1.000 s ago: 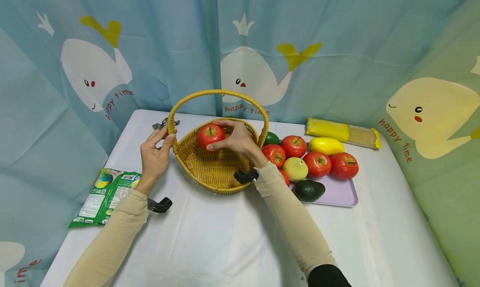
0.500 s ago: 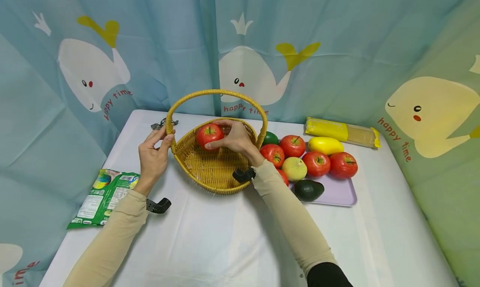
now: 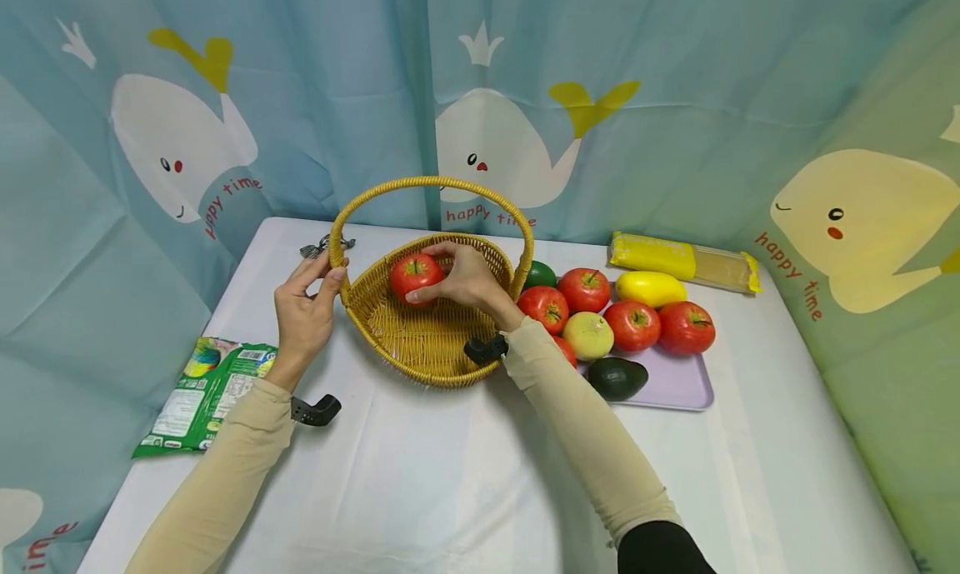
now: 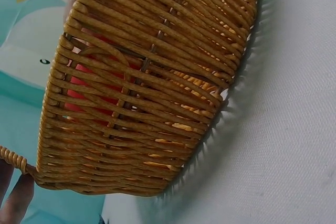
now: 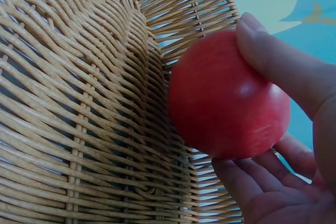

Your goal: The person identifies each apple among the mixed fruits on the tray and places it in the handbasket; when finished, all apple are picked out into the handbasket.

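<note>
A yellow wicker basket (image 3: 420,341) with a tall arched handle stands on the white table. My left hand (image 3: 306,311) pinches the foot of that handle at the basket's left end. Inside the basket, toward its back left, my right hand (image 3: 468,278) holds a red apple (image 3: 415,276) between thumb and fingers. In the right wrist view the apple (image 5: 226,95) is close to the woven wall, and I cannot tell whether it touches. Through gaps in the weave, the left wrist view gives a glimpse of the red apple (image 4: 92,87).
Right of the basket, a lilac tray (image 3: 675,382) bears several red apples (image 3: 633,326), a pale round fruit (image 3: 588,336), an avocado (image 3: 617,379) and a yellow fruit (image 3: 651,289). Behind it lies a yellow packet (image 3: 685,262). A green bag (image 3: 206,395) lies at left.
The apple in my right hand has sunk slightly lower into the basket. My left hand keeps its hold on the handle; the whole view has shifted a little.
</note>
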Demonstrator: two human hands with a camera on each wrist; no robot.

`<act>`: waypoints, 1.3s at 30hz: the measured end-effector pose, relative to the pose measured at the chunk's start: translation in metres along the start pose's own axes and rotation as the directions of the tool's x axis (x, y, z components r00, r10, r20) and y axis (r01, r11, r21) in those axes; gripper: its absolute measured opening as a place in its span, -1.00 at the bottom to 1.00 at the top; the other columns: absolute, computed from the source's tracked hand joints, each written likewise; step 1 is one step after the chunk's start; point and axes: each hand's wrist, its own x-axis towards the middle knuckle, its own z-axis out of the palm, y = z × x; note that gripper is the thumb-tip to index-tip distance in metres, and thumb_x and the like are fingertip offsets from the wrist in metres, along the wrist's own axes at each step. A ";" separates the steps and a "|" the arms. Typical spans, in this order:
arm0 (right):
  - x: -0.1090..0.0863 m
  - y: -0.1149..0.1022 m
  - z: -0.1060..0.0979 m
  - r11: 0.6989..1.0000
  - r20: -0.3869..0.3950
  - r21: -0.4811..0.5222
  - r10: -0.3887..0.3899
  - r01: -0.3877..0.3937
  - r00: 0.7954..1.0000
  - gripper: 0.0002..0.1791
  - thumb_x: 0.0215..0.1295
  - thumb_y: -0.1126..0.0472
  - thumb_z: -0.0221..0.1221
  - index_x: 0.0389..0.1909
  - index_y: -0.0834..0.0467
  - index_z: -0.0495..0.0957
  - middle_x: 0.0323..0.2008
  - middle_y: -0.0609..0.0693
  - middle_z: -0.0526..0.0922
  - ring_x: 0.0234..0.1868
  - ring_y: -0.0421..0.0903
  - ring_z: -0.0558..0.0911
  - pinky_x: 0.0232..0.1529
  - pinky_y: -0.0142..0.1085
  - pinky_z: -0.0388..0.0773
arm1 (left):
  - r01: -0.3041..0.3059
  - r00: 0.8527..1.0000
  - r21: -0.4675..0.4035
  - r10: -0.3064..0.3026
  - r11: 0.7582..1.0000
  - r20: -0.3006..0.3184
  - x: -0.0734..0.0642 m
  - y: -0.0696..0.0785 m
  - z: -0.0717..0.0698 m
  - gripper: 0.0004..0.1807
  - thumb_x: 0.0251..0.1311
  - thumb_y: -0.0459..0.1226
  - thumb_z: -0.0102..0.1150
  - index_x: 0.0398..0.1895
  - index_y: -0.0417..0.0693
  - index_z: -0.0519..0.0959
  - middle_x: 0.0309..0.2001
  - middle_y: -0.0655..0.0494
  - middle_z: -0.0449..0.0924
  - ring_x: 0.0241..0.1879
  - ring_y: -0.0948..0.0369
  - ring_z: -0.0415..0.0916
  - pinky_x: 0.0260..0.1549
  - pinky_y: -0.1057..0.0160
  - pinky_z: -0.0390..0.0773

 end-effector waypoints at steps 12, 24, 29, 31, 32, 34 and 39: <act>0.004 0.004 0.002 0.992 0.055 -0.124 0.003 0.004 0.998 -0.10 0.02 0.02 0.67 0.39 0.09 0.49 0.32 0.07 0.58 0.27 0.05 0.58 0.34 -0.07 0.64 | 0.002 1.000 -0.015 -0.002 1.000 0.004 0.000 0.003 0.001 -0.65 0.37 -0.61 0.20 0.20 -0.51 0.61 -0.15 0.27 0.66 -0.16 0.52 0.55 -0.16 0.62 0.65; 0.005 0.007 0.003 0.986 0.036 -0.155 -0.057 0.062 0.998 -0.07 -0.09 0.00 0.72 0.34 0.09 0.53 0.29 0.07 0.62 0.26 0.08 0.61 0.29 -0.05 0.67 | 0.003 1.000 -0.016 -0.003 1.000 0.010 0.001 0.002 0.000 -0.65 0.37 -0.61 0.20 0.20 -0.49 0.62 -0.17 0.03 0.68 -0.18 0.51 0.55 -0.18 0.61 0.67; 0.006 0.007 0.003 0.983 0.032 -0.169 -0.065 0.070 0.997 -0.05 -0.11 -0.01 0.73 0.34 0.10 0.52 0.29 0.08 0.63 0.25 0.08 0.64 0.27 -0.06 0.68 | 0.000 1.000 0.003 0.000 1.000 0.007 0.001 0.000 0.000 -0.66 0.38 -0.61 0.20 0.19 -0.52 0.61 -0.16 -0.33 0.66 -0.17 0.53 0.54 -0.18 0.63 0.65; 0.006 0.006 0.004 0.982 0.033 -0.178 -0.065 0.069 0.997 -0.04 -0.12 -0.02 0.73 0.34 0.09 0.52 0.29 0.07 0.63 0.26 0.07 0.63 0.28 -0.06 0.68 | -0.003 1.000 0.016 0.003 1.000 0.004 0.001 -0.009 -0.001 -0.65 0.37 -0.62 0.20 0.19 -0.52 0.61 -0.16 -0.37 0.66 -0.17 0.53 0.54 -0.18 0.63 0.64; 0.006 0.005 0.004 0.981 0.033 -0.182 -0.068 0.073 0.997 -0.04 -0.12 -0.01 0.74 0.34 0.09 0.52 0.28 0.07 0.63 0.27 0.07 0.63 0.29 -0.06 0.67 | -0.004 1.000 0.018 0.004 1.000 0.004 0.002 -0.013 -0.001 -0.64 0.36 -0.62 0.20 0.20 -0.50 0.62 -0.16 -0.34 0.67 -0.17 0.52 0.54 -0.18 0.63 0.64; 0.006 0.005 0.005 0.979 0.033 -0.189 -0.074 0.079 0.997 -0.03 -0.13 -0.02 0.74 0.34 0.09 0.52 0.27 0.07 0.63 0.28 0.06 0.60 0.30 -0.05 0.66 | -0.003 1.000 0.021 0.003 1.000 0.002 0.002 -0.023 -0.002 -0.63 0.35 -0.62 0.22 0.21 -0.43 0.64 -0.16 -0.18 0.70 -0.17 0.51 0.55 -0.18 0.61 0.65; 0.006 0.003 0.006 0.975 0.041 -0.204 -0.085 0.091 0.996 -0.03 -0.14 -0.02 0.74 0.33 0.10 0.51 0.26 0.08 0.64 0.29 0.06 0.58 0.33 -0.04 0.64 | -0.002 1.000 0.002 0.002 1.000 0.006 0.002 -0.033 -0.003 -0.63 0.37 -0.55 0.26 0.22 -0.30 0.68 -0.16 0.29 0.70 -0.17 0.45 0.59 -0.18 0.58 0.68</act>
